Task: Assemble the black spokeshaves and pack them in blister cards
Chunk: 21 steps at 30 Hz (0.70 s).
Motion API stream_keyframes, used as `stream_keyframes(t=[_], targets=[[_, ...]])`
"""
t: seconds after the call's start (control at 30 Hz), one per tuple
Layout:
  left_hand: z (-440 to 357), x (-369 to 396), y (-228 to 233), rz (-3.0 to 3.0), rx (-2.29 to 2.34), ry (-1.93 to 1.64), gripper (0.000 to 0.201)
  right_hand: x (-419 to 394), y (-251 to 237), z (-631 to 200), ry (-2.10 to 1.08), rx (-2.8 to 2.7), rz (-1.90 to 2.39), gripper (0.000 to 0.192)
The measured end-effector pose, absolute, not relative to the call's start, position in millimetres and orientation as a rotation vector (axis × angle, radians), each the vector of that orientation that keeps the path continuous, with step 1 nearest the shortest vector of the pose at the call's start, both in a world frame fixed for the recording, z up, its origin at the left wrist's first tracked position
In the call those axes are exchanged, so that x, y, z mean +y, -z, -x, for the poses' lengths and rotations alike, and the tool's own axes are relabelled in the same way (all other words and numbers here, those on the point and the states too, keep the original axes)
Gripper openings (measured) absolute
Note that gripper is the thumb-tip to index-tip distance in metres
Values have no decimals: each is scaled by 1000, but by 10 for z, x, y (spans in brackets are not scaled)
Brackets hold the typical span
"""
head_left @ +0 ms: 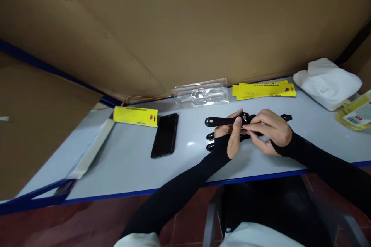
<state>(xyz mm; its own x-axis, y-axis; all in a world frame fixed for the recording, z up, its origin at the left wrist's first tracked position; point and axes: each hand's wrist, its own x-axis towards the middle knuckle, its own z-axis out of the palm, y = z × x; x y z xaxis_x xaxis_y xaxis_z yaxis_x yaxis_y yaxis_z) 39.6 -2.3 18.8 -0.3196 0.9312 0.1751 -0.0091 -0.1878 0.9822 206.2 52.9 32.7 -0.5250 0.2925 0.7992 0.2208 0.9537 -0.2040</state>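
Main risk as I read it: the black multi-arm tool (228, 121) was gripped only near its pivot, so the loose arms could have swung and pinched a fingertip, or the small part at the joint could have slipped out and rolled off the near edge of the tabletop (124, 162), which was just below both hands. Left hand (230, 135) was curled around the tool's middle, thumb on top, fingers (237, 123) pressed shut on the bar; right hand (268, 131) had its fingers drawn together, pinching at the pivot area, though whatever sat under the tips was hidden. Tool lay near the middle of the tabletop, slightly toward the near edge, arms fanning toward the left. Phone (165, 135) sat well apart to the left; clear blister pack (201, 94) and yellow cards (263, 89) lay along the far edge; oil bottle (355, 115) at the right edge could have been knocked by an elbow
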Motion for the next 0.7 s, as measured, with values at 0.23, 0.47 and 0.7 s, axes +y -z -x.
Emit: stream_keyframes(t=[0.23,0.47,0.7], targets=[[-425,-36,-143,-1110,1259,-1475,66,694,-425,-2154,-125,-2138,428,33],[-413,-23,-134,-1098,1250,-1402,70,905,-341,-2202,-52,-2196,304,20],[-438,-86,-181,-1144,1205,-1345,66,897,-451,-2222,-81,-2229,140,7]])
